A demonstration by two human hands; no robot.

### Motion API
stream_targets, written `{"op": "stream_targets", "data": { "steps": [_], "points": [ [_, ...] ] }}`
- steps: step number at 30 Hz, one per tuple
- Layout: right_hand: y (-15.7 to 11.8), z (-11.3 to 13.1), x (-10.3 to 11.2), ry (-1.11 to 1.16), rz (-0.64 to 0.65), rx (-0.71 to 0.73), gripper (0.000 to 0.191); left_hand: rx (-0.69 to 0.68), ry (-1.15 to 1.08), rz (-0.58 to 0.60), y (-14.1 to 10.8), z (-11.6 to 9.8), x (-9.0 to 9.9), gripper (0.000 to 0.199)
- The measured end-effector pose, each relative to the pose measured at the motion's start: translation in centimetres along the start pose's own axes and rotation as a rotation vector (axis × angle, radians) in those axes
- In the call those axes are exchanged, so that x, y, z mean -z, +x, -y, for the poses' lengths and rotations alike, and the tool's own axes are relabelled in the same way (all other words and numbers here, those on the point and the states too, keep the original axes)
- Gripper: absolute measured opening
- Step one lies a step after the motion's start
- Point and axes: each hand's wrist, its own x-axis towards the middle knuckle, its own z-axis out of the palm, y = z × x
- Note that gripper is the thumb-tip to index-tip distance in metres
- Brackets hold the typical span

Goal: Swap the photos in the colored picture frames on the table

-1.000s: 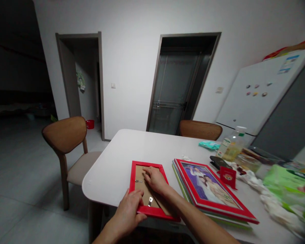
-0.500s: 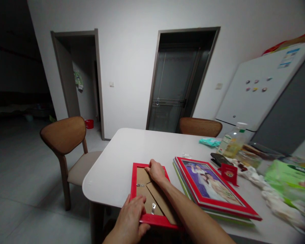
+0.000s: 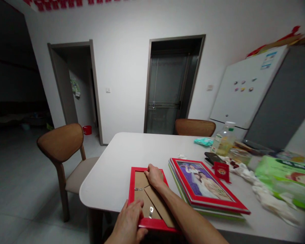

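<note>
A red picture frame (image 3: 132, 183) lies face down over the near edge of the table, its brown backing board (image 3: 140, 196) with a stand flap and metal hangers facing up. My left hand (image 3: 129, 220) grips the frame's near left corner, thumb below the rim and fingers over it. My right hand (image 3: 155, 176) is closed at the far end of the backing, fingertips curled against the frame's inner edge; the palm hides what lies beneath. Just to the right, a red-framed wedding photo (image 3: 205, 183) rests on top of a stack of frames.
Along the table's right side are a bottle (image 3: 223, 140), a dark phone-like object (image 3: 215, 157), a red packet (image 3: 221, 171), crumpled tissues (image 3: 265, 196) and a green tissue pack (image 3: 284, 179). A teal packet (image 3: 203, 141) sits farther back. Wooden chairs (image 3: 62, 142) stand around the white table (image 3: 104, 176).
My view has tilted slightly up and turned a little right. Both hands keep their places on the picture frame, with hardly any visible movement.
</note>
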Motion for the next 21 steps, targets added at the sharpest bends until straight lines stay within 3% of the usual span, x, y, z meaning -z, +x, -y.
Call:
{"op": "stream_targets", "data": {
  "steps": [3,8,11,14,17,19,21],
  "points": [
    [0.0,-0.3,0.8,0.102,-0.011,0.039,0.023,-0.016,0.057,0.022,0.4,-0.5,-0.5,0.06],
    [-1.2,-1.4,2.5,0.288,-0.03,0.105,0.021,-0.185,0.137,0.092,2.5,-1.9,-3.6,0.052],
    [-2.3,-2.6,4.4,0.407,-0.038,0.114,0.025,-0.195,0.105,0.073,3.0,-2.0,-4.2,0.048],
    [-3.5,-3.7,6.7,0.706,-0.122,0.0,0.029,-0.187,-0.022,-0.059,2.8,-1.9,-2.3,0.052],
    [-5.5,-3.5,7.9,1.033,-0.17,-0.167,0.032,-0.156,-0.35,-0.333,3.0,-3.1,0.7,0.036],
    [-7.2,-2.5,7.5,1.191,-0.039,-0.246,0.037,-0.126,-0.673,-0.479,3.6,-5.0,2.2,0.021],
    [-8.7,-1.3,6.8,1.324,0.152,-0.313,0.049,-0.094,-0.978,-0.54,4.2,-7.2,2.7,0.022]
  ]
}}
